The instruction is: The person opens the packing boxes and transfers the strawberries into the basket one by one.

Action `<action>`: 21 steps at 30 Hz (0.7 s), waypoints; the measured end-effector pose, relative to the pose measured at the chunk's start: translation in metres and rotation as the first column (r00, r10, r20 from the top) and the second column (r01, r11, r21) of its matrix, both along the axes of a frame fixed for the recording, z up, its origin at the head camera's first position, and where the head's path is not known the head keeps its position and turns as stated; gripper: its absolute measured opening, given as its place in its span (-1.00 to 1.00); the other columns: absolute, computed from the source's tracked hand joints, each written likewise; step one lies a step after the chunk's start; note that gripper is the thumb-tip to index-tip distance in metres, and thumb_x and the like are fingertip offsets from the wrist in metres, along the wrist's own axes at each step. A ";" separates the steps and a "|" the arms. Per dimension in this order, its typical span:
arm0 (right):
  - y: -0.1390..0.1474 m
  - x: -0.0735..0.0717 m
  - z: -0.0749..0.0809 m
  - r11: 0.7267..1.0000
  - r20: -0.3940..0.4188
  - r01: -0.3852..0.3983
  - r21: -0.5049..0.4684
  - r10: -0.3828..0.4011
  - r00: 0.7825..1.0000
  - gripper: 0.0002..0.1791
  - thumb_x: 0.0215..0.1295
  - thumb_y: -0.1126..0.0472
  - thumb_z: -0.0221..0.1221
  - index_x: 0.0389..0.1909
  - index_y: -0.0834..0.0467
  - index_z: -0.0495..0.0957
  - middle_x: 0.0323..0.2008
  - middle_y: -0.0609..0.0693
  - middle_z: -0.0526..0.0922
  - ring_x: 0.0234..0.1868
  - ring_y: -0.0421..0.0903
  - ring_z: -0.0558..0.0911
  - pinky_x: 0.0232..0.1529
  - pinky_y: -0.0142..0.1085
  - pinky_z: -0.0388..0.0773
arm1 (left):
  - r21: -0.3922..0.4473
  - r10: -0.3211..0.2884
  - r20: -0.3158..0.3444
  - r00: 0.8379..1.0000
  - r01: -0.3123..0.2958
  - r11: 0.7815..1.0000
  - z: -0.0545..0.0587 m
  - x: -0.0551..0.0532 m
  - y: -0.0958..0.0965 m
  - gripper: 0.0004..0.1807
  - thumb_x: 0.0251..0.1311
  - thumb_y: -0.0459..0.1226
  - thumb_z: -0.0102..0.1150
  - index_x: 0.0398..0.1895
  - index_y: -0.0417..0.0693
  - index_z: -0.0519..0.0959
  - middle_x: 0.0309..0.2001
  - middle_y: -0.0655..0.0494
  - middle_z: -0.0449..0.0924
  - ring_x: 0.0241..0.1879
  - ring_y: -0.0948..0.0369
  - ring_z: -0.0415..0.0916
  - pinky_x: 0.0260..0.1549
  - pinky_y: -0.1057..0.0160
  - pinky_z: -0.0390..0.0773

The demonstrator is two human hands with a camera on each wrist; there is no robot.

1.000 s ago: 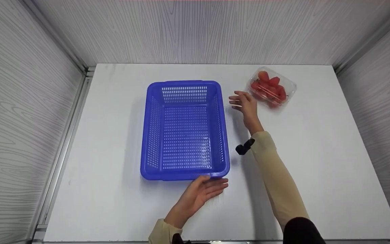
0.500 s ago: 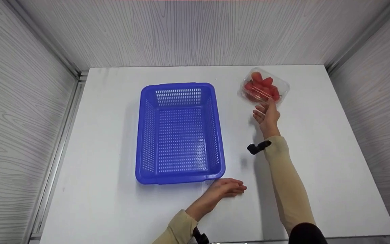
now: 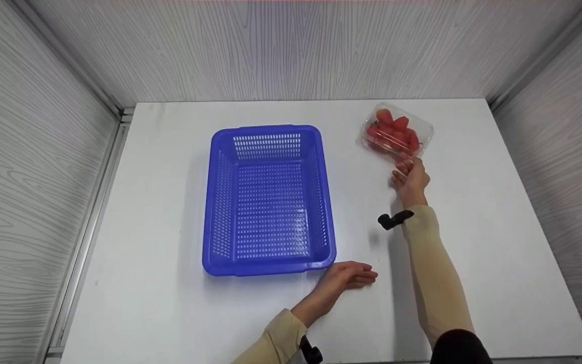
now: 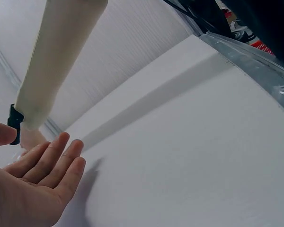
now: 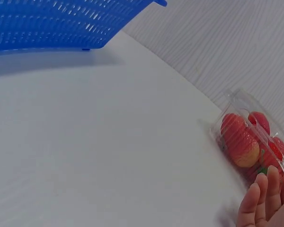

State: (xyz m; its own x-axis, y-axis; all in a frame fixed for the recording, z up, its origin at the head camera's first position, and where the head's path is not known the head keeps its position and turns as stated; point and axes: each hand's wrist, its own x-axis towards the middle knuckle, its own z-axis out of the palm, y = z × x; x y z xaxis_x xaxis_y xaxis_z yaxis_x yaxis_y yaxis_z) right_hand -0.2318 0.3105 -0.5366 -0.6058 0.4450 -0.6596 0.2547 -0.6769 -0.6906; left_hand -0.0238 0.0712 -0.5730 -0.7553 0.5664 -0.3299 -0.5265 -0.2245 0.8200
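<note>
Blue basket on tabletop, upright, nothing in it. Left hand just beside basket's near right corner, fingers extended, holding nothing; contact with rim unclear. Farther right, toward back wall: clear plastic box of red fruit. Box probably light, thin-walled, slick, easily dented; fruit inside may roll. Best taken by edge or both side walls, gentle squeeze. Right hand at box's near edge, fingers fairly straight, no grip evident; touch cannot be told.
</note>
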 end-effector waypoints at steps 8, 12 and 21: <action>0.012 0.000 -0.009 0.999 -0.069 0.002 0.034 0.001 0.998 -0.76 0.44 0.18 0.09 -0.14 0.26 0.64 -0.38 0.08 0.70 -0.53 -0.11 0.58 -0.54 -0.29 0.51 | 0.026 0.000 -0.022 1.000 0.000 1.000 -0.003 0.001 0.000 -0.53 0.39 -0.23 0.00 0.11 -0.54 0.48 -0.05 -0.20 0.68 0.03 -0.09 0.62 0.10 -0.03 0.48; 0.016 0.002 -0.010 0.999 -0.085 -0.002 0.040 0.006 0.996 -0.76 0.44 0.20 0.09 -0.16 0.28 0.64 -0.45 0.07 0.69 -0.57 -0.11 0.57 -0.55 -0.27 0.52 | 0.025 -0.001 -0.021 1.000 0.001 1.000 -0.003 0.001 0.001 -0.51 0.39 -0.21 0.01 0.12 -0.53 0.48 -0.04 -0.20 0.68 0.03 -0.09 0.61 0.10 -0.02 0.48; 0.026 0.016 -0.014 0.990 -0.091 -0.040 0.138 0.053 0.994 -0.78 0.45 0.19 0.10 -0.20 0.26 0.63 -0.49 0.03 0.67 -0.52 -0.13 0.59 -0.48 -0.28 0.56 | -0.009 0.005 -0.016 1.000 -0.005 1.000 -0.006 -0.002 0.006 -0.56 0.36 -0.23 0.03 0.08 -0.47 0.54 -0.07 -0.18 0.69 0.01 -0.08 0.63 0.06 0.04 0.52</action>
